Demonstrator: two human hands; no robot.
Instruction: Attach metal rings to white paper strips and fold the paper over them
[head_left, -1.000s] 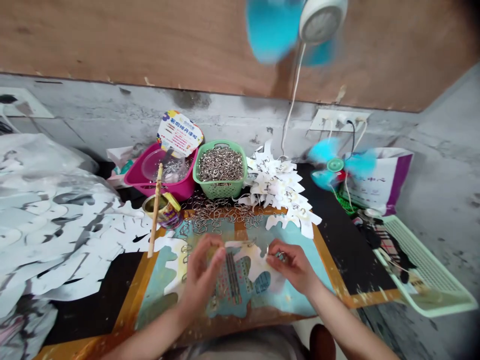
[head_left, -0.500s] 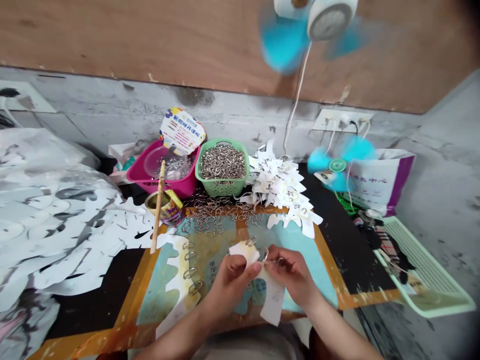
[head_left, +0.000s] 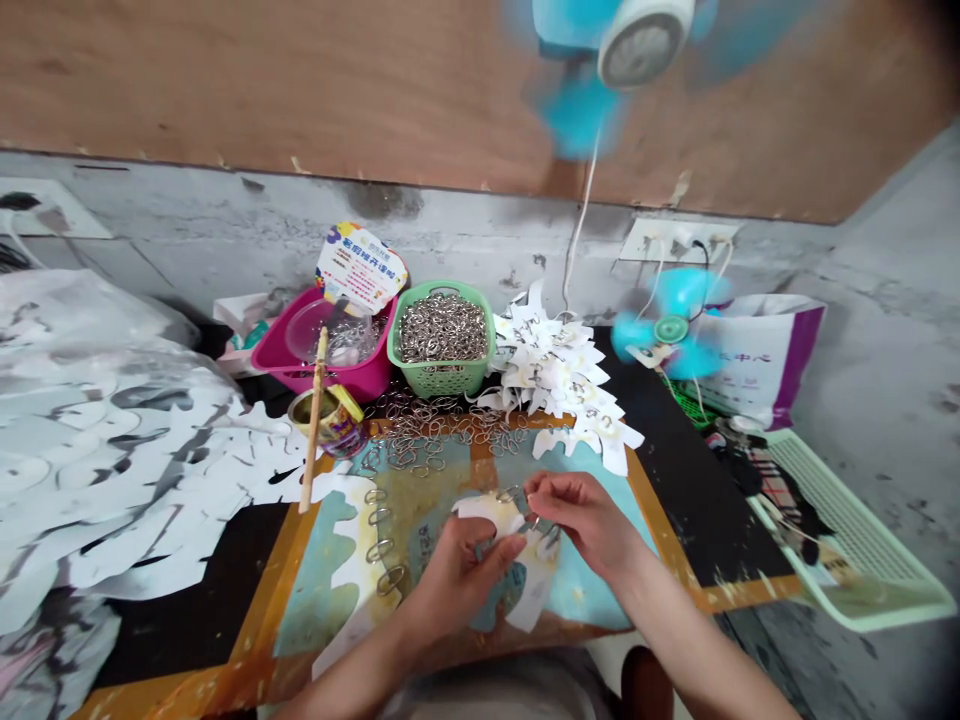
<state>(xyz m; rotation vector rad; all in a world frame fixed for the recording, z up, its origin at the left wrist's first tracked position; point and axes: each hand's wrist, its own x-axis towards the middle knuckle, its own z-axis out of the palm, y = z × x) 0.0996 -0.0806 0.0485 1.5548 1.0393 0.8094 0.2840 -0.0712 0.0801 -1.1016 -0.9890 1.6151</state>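
My left hand (head_left: 457,580) is closed on a white cut-out piece (head_left: 534,590) with a jagged edge and yellowish smears. My right hand (head_left: 581,515) pinches a small metal ring (head_left: 534,522) at that piece's edge, its fingertips partly hiding the ring. Other metal rings sit on the same piece, above and below the pinch. To the left, a second white piece (head_left: 352,575) lies on the blue-green work surface (head_left: 319,610) with several rings along its yellowed edge. Loose metal rings (head_left: 420,430) are scattered beyond my hands.
A green basket (head_left: 442,378) full of rings stands beside a pink basket (head_left: 367,378). In front is a can (head_left: 345,430) with a stick (head_left: 315,420) leaning on it. White pieces (head_left: 112,470) heap at left; ringed pieces (head_left: 559,365) pile at back right. Fans (head_left: 671,330) spin.
My right hand has shifted slightly up and turned, showing more of the rings on the held piece. The piece's lower end has swung a little left.
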